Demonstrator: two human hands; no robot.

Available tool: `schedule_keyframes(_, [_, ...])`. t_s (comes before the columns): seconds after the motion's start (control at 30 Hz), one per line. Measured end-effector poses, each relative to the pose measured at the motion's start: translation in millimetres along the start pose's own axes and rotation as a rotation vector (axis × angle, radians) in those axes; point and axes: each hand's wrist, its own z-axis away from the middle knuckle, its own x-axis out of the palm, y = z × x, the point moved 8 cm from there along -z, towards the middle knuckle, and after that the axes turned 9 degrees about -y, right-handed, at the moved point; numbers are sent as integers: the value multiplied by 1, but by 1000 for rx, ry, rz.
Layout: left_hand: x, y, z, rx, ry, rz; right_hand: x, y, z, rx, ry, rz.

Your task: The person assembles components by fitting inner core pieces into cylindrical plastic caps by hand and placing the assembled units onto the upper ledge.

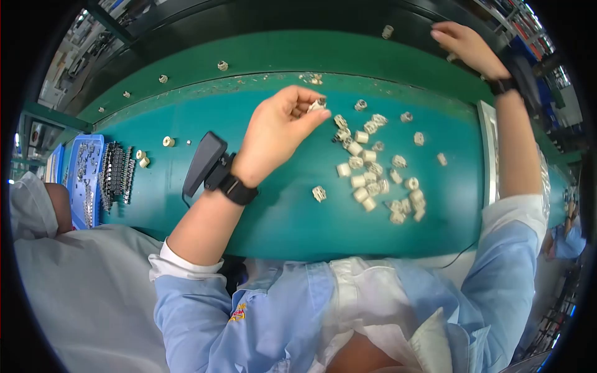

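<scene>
My left hand (278, 132) is raised over the green work surface, its thumb and fingertips pinching a small off-white plastic part (317, 105) with a dark insert. Just right of it lies a loose pile of similar parts, ribbed pieces (373, 168) mixed with smooth cream cylinders (357, 181). One ribbed piece (319, 193) lies apart, nearer my body. My right hand (471, 50) reaches over the dark belt at the far right, fingers extended, seemingly holding nothing. A small pale part (452, 57) shows just below it, partly hidden.
Dark belt (298, 17) runs behind a green rail (267, 56); single parts sit along both. At left are a blue tray (76, 211) of small metal pieces and rows of dark strips (115, 174). Another person's sleeve (34, 205) is at far left. A metal-edged tray (489, 149) borders the right.
</scene>
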Motion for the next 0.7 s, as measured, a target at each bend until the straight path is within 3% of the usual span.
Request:
schedule_keyframes(0.03, [7, 1, 10, -9, -27, 29, -8, -1, 31, -104, -3, 165])
schedule_keyframes(0.1, [21, 3, 32, -25, -59, 117, -12, 3, 108, -83, 0, 98])
schedule_keyframes(0.23, [51, 9, 71, -71, -104, 209, 5, 72, 263, 371, 117, 17])
schedule_keyframes(0.3, [61, 9, 86, -53, -111, 174, 25, 124, 333, 584, 98, 213])
schedule_keyframes(0.37, [71, 7, 99, -52, -133, 194, 56, 163, 395, 771, 190, 91])
schedule_keyframes(0.43, [82, 7, 106, -49, -141, 206, 72, 157, 408, 685, 239, 235])
schedule_keyframes(0.53, [97, 6, 116, -42, -159, 221, 71, 160, 410, 756, 267, 101])
schedule_keyframes(0.7, [111, 8, 125, -23, -111, 220, 60, 143, 416, 794, 262, 243])
